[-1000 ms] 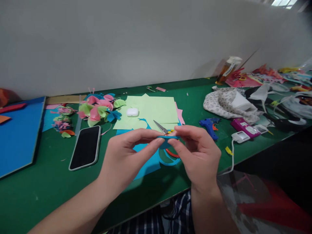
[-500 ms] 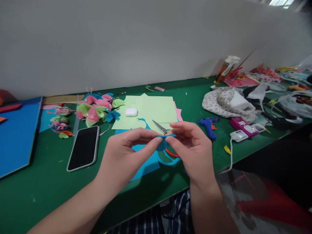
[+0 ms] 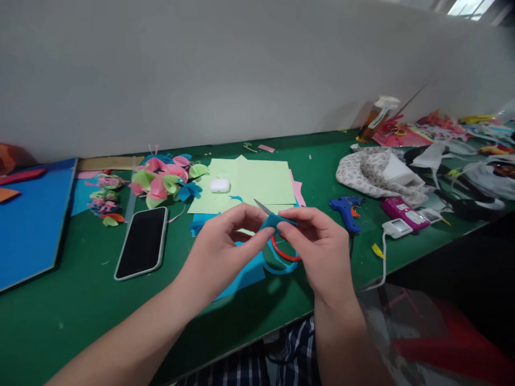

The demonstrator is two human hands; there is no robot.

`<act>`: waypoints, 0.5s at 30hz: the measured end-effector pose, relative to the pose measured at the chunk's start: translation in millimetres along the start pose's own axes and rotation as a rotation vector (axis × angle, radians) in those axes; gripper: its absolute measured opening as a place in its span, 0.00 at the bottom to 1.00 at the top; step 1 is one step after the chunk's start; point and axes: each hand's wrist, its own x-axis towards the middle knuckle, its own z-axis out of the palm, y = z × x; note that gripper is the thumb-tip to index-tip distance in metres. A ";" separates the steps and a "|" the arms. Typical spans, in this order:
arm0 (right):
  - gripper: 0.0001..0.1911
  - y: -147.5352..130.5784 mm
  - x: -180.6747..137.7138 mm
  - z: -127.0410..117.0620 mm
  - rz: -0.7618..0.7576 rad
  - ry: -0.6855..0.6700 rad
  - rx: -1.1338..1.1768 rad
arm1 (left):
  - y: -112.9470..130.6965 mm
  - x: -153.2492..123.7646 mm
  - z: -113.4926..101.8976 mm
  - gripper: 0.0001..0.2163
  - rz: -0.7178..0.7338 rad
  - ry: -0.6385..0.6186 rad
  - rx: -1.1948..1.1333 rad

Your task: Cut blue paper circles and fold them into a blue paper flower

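Between my two hands is a small folded piece of blue paper [image 3: 275, 221], held above the table. My left hand [image 3: 229, 246] pinches its left end between thumb and fingers. The right end is pinched by my right hand [image 3: 317, 244]. Just beneath lie red-handled scissors [image 3: 286, 256], blades pointing away to the left and partly covered by the blue piece. A larger blue sheet [image 3: 245, 276] and curved blue offcuts lie under my hands. Behind them are light green paper sheets [image 3: 261, 179] with a white earbud case [image 3: 220, 185] on top.
To the left are a phone [image 3: 142, 244], a cluster of paper petals [image 3: 161, 179] and a blue board [image 3: 32, 230]. A blue glue gun [image 3: 346, 213], a purple box [image 3: 404, 211], a patterned cloth [image 3: 358, 174] and a cable stand right. A bottle [image 3: 377, 119] is by the wall.
The blue piece has turned from nearly edge-on to show more of its folded face. Both hands keep their pinch on it, and the whole view has shifted slightly.
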 end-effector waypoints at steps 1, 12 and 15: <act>0.09 0.4 -0.2 0.3 0.017 -0.015 0.013 | -0.8 0.2 -0.3 0.01 0.019 0.017 0.025; 0.04 -0.8 2.6 -3.6 0.015 -0.087 -0.088 | 2.2 2.2 -8.6 0.03 0.230 -0.006 0.292; 0.04 3.6 5.9 -4.7 0.134 -0.014 0.111 | 0.8 3.0 -15.0 0.10 0.288 -0.032 0.238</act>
